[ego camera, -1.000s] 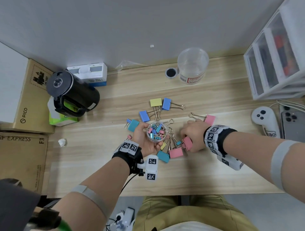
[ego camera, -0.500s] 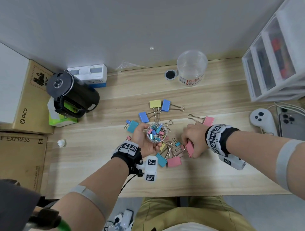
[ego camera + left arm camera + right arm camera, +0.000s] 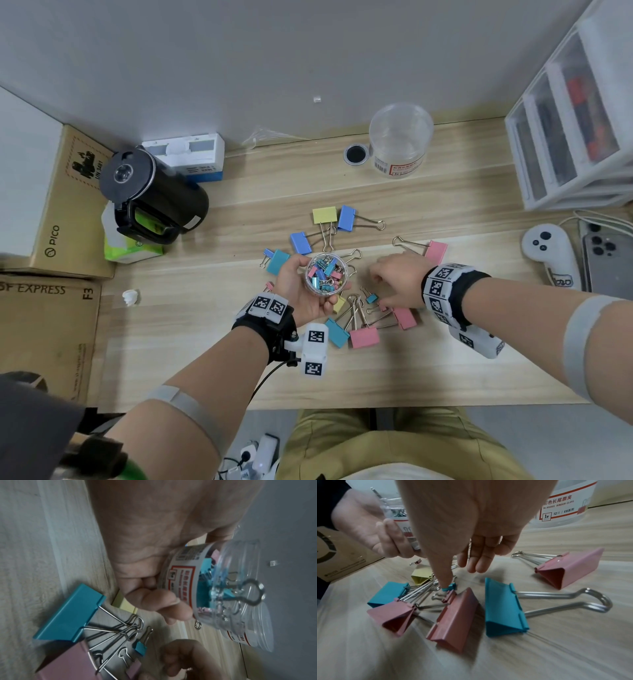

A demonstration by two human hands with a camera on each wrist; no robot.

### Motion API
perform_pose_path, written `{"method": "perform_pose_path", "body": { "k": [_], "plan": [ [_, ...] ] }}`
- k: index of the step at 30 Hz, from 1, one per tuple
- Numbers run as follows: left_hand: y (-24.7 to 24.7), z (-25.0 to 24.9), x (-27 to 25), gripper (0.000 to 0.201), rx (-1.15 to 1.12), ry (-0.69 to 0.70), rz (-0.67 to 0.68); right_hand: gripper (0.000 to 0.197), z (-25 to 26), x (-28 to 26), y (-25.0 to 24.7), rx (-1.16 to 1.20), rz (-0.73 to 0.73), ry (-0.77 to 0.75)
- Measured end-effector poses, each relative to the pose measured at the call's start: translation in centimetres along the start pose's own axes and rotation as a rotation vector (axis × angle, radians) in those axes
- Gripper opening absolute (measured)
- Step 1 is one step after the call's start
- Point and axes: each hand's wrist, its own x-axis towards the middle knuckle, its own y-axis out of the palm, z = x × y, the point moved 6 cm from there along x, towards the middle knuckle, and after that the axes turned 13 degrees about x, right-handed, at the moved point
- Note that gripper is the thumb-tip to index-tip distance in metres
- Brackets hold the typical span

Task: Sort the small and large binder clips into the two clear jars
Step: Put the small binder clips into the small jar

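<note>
On the wooden counter (image 3: 191, 342), the large clear jar (image 3: 400, 140) stands at the back; the left hand (image 3: 301, 291) grips the small jar (image 3: 325, 274) of small clips, while the right hand (image 3: 399, 281), fingers extended, touches a small teal clip (image 3: 452, 586) among scattered large clips (image 3: 364, 335).

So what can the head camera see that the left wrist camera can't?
Only the head view shows the big empty jar by the wall, the black kettle, the drawers and the phone. Only the left wrist view shows the red-framed label on the small jar. Both show the left hand holding that jar of small clips, and the small teal clip lying on the table.
</note>
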Motion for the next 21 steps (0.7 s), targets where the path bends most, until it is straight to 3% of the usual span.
{"method": "perform_pose_path", "body": {
  "k": [5,12,17,21],
  "plan": [
    [-0.2,0.0,-0.2,0.054,-0.005,0.003,-0.008,0.04,0.3,0.8,1.1,0.034,0.029,-0.007],
    [-0.9,0.2,-0.2,0.054,-0.033,0.007,-0.028,0.037,-0.1,1.2,1.1,0.1,-0.071,-0.013],
    [-0.9,0.3,-0.1,0.054,-0.04,0.006,-0.015,0.051,0.5,1.8,1.8,0.116,-0.008,-0.035],
    [-0.9,0.2,-0.1,0.054,-0.05,0.005,-0.002,0.047,0.5,2.1,2.6,0.146,0.001,-0.04]
  ]
}}
